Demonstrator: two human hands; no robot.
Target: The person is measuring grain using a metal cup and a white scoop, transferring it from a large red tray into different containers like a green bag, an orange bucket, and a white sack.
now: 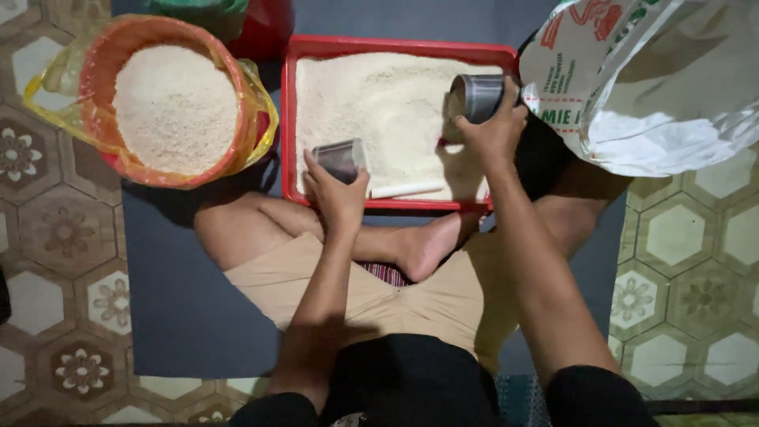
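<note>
Person seated cross-legged on a dark mat [174, 300] over patterned floor tiles [47, 261].

Left hand [338, 194] grasps a small metal cup [340, 158] from below, fingers wrapped around its lower side. The cup lies tilted over the near edge of the red tray [289, 119], toward its near-left corner, just above the hand.

Right hand [494, 126] is clenched around a second metal can [477, 96], cylindrical, dull grey, tipped on its side with its mouth facing left. It hangs over the tray's right edge, near the far-right corner, just beyond the knuckles.

Tray: rectangular, shallow, hard plastic, filled with pale, fine-grained rice [379, 103], its surface uneven and heaped. A white stick-like piece [407, 190] lies along the near edge.

Left of the tray, just beside it: a round orange basin [95, 71] lined with a yellowish plastic bag, heaped with the same grain. Right of the tray: a large white printed sack [632, 87], glossy and crumpled.
</note>
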